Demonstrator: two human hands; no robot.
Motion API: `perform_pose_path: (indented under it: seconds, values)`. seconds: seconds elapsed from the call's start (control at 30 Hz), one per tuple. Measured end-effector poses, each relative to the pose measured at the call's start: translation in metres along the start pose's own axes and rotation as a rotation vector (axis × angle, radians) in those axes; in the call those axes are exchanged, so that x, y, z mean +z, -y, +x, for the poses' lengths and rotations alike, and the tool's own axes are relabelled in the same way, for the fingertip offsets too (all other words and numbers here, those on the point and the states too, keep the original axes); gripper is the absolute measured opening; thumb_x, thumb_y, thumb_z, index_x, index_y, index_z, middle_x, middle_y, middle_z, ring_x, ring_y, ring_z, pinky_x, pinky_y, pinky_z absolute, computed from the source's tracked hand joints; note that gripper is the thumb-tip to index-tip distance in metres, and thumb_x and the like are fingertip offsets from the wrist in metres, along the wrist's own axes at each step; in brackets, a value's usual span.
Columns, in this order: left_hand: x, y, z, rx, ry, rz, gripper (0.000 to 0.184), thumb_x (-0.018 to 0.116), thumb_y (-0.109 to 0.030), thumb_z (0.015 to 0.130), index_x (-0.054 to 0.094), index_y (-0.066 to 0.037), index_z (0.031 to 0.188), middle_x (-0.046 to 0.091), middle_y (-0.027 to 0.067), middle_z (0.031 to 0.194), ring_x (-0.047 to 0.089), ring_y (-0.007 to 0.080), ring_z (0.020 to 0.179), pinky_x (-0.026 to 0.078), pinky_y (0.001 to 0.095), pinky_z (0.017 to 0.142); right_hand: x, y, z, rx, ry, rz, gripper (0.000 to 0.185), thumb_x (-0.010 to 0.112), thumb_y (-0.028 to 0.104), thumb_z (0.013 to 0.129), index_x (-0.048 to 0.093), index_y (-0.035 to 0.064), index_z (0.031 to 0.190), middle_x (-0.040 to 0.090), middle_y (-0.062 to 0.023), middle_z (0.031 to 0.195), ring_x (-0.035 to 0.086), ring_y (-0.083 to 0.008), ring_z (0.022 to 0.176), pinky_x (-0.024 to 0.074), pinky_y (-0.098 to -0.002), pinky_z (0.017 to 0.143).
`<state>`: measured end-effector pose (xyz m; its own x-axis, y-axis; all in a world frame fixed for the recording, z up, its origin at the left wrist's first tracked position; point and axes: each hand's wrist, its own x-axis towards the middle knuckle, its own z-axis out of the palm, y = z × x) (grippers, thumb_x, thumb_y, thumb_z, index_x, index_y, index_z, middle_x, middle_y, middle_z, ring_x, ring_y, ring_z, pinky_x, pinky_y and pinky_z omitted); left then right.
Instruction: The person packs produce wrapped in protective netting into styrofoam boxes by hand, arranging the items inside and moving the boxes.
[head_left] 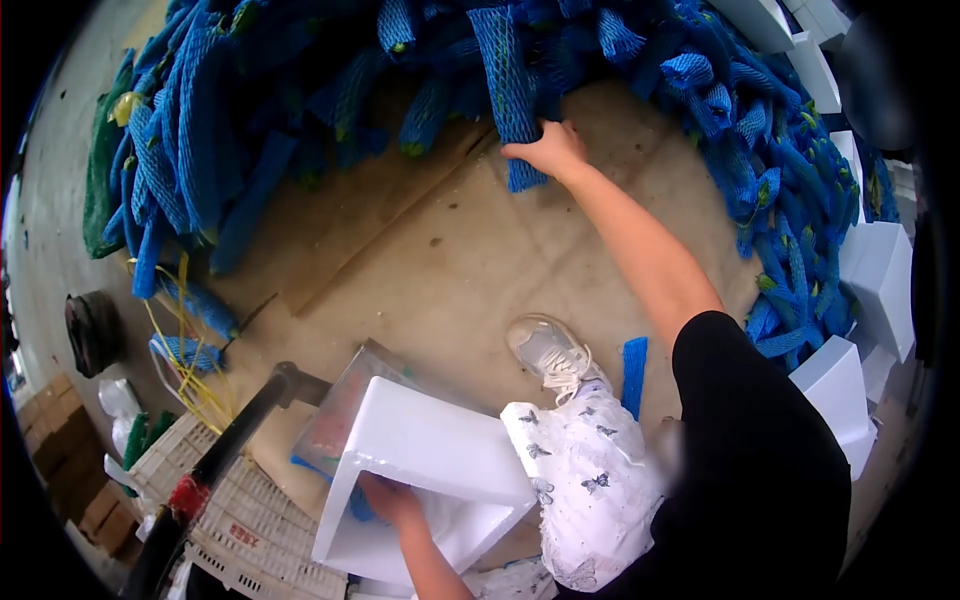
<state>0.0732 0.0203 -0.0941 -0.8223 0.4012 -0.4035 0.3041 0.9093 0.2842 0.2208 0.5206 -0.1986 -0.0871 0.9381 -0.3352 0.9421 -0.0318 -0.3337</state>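
My right hand [553, 150] is stretched far forward, its fingers wrapped round the lower end of a long vegetable in blue foam netting [505, 85] at the edge of a large pile. At the lower left, a white foam box [430, 435] lies tilted with its open side facing me. Inside it is my left hand [390, 500], beside a bit of blue netting [360, 505]. The box wall and shadow hide those fingers, so their grip cannot be made out.
Netted vegetables [190, 120] heap up in an arc ahead and to the right. White foam boxes [875, 285] line the right edge. A black bar [230, 440] and a pale plastic crate [250, 520] stand at left. One blue piece [634, 378] lies by my shoe [550, 350].
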Motion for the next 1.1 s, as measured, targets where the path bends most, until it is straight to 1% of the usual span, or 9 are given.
perform_pose_path:
  seconds: [0.27,0.4,0.47,0.6,0.7,0.73,0.87,0.9,1.1]
  values:
    - [0.001,0.028,0.012,-0.101,0.045,0.048,0.043,0.054,-0.017,0.091,0.051,-0.001,0.131,0.051,0.0201,0.135,0.049,0.0346,0.124,0.037,0.0396,0.104,0.028,-0.143,-0.209,-0.111,-0.031,-0.145,0.074,0.084,0.042,0.053,0.065,0.0078,0.115,0.042,-0.02,0.124,0.044,-0.0377,0.117,0.0423,-0.0455,0.096]
    - [0.01,0.066,0.018,-0.092,0.142,-0.177,0.031,0.058,-0.014,0.089,0.058,0.0,0.117,0.062,0.018,0.111,0.058,0.0308,0.108,0.044,0.0384,0.095,-0.015,-0.129,-0.216,-0.415,0.005,0.125,0.064,0.086,0.035,0.052,0.067,0.0095,0.107,0.041,-0.0237,0.131,0.048,-0.0413,0.114,0.0423,-0.0464,0.095]
    - [-0.052,0.011,-0.026,-0.109,-0.02,-0.455,0.028,0.065,-0.014,0.085,0.059,-0.004,0.109,0.061,0.0142,0.102,0.058,0.0299,0.102,0.046,0.0381,0.089,-0.058,-0.081,-0.23,-0.811,-0.046,0.087,0.058,0.087,0.029,0.05,0.068,0.0086,0.101,0.046,-0.0238,0.126,0.051,-0.0414,0.109,0.0438,-0.0465,0.093]
    - [-0.158,-0.038,-0.119,0.668,-1.054,0.314,0.033,0.073,-0.018,0.08,0.061,-0.015,0.111,0.058,0.009,0.111,0.054,0.0283,0.11,0.029,0.0527,0.108,-0.12,0.046,-0.292,-1.34,0.12,0.029,0.046,0.083,0.022,0.05,0.069,0.0105,0.092,0.049,-0.0219,0.122,0.051,-0.0367,0.109,0.0442,-0.0437,0.089]
    - [-0.191,-0.064,-0.14,0.587,-0.689,0.723,0.041,0.077,-0.032,0.074,0.062,-0.021,0.109,0.059,0.0037,0.114,0.054,0.0275,0.117,0.024,0.0572,0.11,-0.114,0.113,-0.355,-1.73,0.329,0.006,0.037,0.079,0.029,0.054,0.071,0.0141,0.088,0.054,-0.0185,0.109,0.052,-0.0334,0.103,0.0434,-0.0417,0.084]
    - [-0.196,-0.057,-0.135,0.464,-0.509,0.61,0.043,0.079,-0.029,0.067,0.063,-0.019,0.106,0.062,0.0043,0.109,0.059,0.0252,0.108,0.037,0.0496,0.103,-0.106,0.127,-0.371,-1.825,0.444,-0.091,0.035,0.078,0.031,0.056,0.071,0.015,0.086,0.055,-0.0171,0.103,0.053,-0.0325,0.101,0.0431,-0.0414,0.083]
    - [-0.144,0.048,-0.125,0.043,0.09,0.154,0.044,0.078,-0.018,0.064,0.064,-0.009,0.105,0.066,0.0104,0.093,0.062,0.0285,0.089,0.046,0.0392,0.082,-0.054,0.137,-0.365,-1.696,0.867,-0.002,0.046,0.076,0.042,0.068,0.071,0.0203,0.108,0.052,-0.0169,0.096,0.054,-0.0325,0.089,0.0469,-0.0396,0.074]
    - [-0.117,0.06,-0.122,0.009,0.15,0.124,0.045,0.077,-0.019,0.066,0.062,-0.007,0.107,0.065,0.0129,0.096,0.062,0.0308,0.093,0.046,0.0395,0.084,-0.044,0.129,-0.361,-1.669,0.859,0.014,0.054,0.073,0.034,0.076,0.059,0.0267,0.128,0.054,-0.0157,0.097,0.054,-0.0332,0.086,0.0481,-0.0414,0.071]
    - [-0.037,0.112,-0.099,0.069,0.413,-0.362,0.056,0.074,-0.023,0.077,0.053,-0.005,0.125,0.059,0.0227,0.116,0.056,0.0381,0.11,0.044,0.0396,0.094,-0.037,0.146,-0.367,-1.631,0.896,0.291,0.087,0.073,0.007,0.073,0.032,0.0253,0.148,0.057,-0.0112,0.109,0.056,-0.0317,0.097,0.0462,-0.0434,0.084]
